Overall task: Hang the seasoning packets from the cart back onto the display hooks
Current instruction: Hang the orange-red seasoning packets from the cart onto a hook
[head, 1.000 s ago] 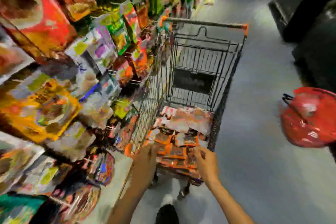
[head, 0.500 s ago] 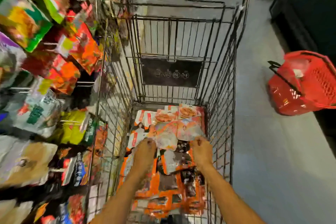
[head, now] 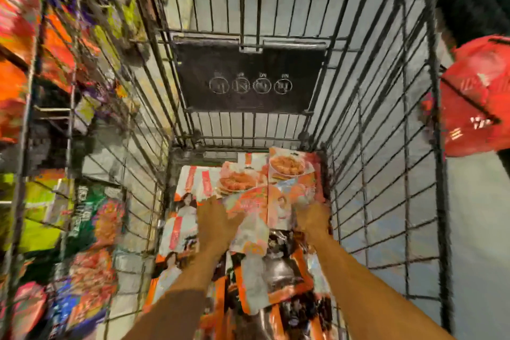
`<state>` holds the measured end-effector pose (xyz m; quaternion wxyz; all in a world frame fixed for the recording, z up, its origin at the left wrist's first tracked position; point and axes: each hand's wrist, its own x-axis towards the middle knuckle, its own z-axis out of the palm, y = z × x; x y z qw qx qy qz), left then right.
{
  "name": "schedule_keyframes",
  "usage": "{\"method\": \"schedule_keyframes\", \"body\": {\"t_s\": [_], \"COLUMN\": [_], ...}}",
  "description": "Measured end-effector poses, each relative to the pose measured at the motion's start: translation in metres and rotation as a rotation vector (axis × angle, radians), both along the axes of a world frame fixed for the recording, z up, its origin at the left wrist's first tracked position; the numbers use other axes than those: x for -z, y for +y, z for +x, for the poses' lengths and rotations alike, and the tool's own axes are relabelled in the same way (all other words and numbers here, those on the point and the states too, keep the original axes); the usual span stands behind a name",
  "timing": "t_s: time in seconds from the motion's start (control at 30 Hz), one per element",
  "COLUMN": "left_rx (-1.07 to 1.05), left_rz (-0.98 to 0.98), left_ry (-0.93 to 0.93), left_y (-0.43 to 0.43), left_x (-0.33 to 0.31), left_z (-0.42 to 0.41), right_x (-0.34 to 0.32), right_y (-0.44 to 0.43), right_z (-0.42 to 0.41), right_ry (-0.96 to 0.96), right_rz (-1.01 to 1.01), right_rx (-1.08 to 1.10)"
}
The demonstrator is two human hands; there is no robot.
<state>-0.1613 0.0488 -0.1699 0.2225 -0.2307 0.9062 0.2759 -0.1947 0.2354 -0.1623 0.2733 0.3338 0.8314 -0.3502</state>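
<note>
Head view is smeared and blocky, worst along the left edge, where the display rack (head: 91,218) of hung packets melts into patches of orange, green and purple. One bare metal hook (head: 52,109) can be picked out there; the rest cannot. Both forearms are cut off by the bottom edge and reach down into the cart (head: 386,146). The left hand (head: 218,218) lies back-up on the seasoning packets (head: 248,193), thumb spread toward the middle. The right hand (head: 313,219) meets the near edge of a packet by the right wall, its fingertips lost in blur. Whether either of the hands grasps a packet or only touches it cannot be told. The packets lie in a loose overlapping heap on the cart's bottom. They are flat, glossy pouches, white and orange with pictures of fried food at the far end, darker and silvery nearer the camera, their print unreadable. The cart is thin dark wire mesh, with a flat black plate (head: 248,77) bearing four round marks on its far wall. A red plastic basket (head: 474,96), cut off at the right, shows beyond the wire above the smooth grey floor (head: 480,229).
</note>
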Motion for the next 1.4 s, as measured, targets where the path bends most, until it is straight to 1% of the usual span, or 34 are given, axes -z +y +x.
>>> {"method": "schedule_keyframes", "body": {"t_s": [0.07,0.13,0.27,0.37,0.5,0.6,0.7,0.8,0.87,0.97,1.03,1.07,1.17,1.23,1.33,1.4], "left_rx": [-0.099,-0.147,-0.132,-0.137,-0.206,-0.281,-0.332,-0.370,-0.417,-0.468,-0.458,-0.454,-0.461,-0.496,-0.591,-0.602], "left_rz": [0.040,0.033,-0.137,-0.213,-0.164,-0.053,0.097,0.159,0.203,0.237,0.232,0.230,0.250,0.271,0.376,0.385], "left_ry": [-0.006,-0.019,-0.070,-0.161,-0.189,-0.192,-0.220,-0.238,-0.242,-0.206,-0.190,-0.186,-0.161,-0.148,-0.140,-0.141], "left_y": [0.008,0.011,-0.001,-0.011,-0.018,-0.029,-0.041,-0.049,-0.051,-0.052,-0.052,-0.053,-0.057,-0.062,-0.071,-0.078], "left_x": [0.001,0.001,-0.001,-0.003,-0.009,-0.010,-0.012,-0.015,-0.015,-0.012,-0.009,-0.008,-0.005,-0.007,-0.013,-0.023], "left_z": [-0.006,-0.009,-0.007,-0.003,-0.009,-0.016,-0.020,-0.022,-0.022,-0.019,-0.017,-0.017,-0.015,-0.013,-0.010,-0.007], "right_x": [0.006,0.007,0.010,0.009,0.006,0.008,0.012,0.014,0.014,0.015,0.012,0.008,0.000,-0.010,-0.026,-0.037], "right_y": [-0.004,-0.007,-0.009,-0.007,-0.005,-0.005,-0.006,-0.006,-0.008,-0.013,-0.017,-0.019,-0.019,-0.018,-0.016,-0.015], "right_z": [-0.002,0.000,0.001,0.000,-0.006,-0.011,-0.012,-0.007,-0.006,-0.008,-0.009,-0.010,-0.007,-0.004,-0.002,0.001], "right_ry": [-0.046,-0.040,-0.111,-0.138,-0.128,-0.130,-0.095,-0.087,-0.104,-0.071,-0.094,-0.104,-0.098,-0.053,-0.003,-0.004], "right_rz": [0.197,0.255,0.243,0.213,0.144,0.124,0.042,-0.139,-0.199,-0.171,-0.150,-0.167,-0.355,-0.453,-0.581,-0.610], "right_rx": [-0.090,-0.120,-0.135,-0.099,-0.027,0.039,0.207,0.334,0.326,0.306,0.249,0.261,0.410,0.456,0.483,0.458]}}
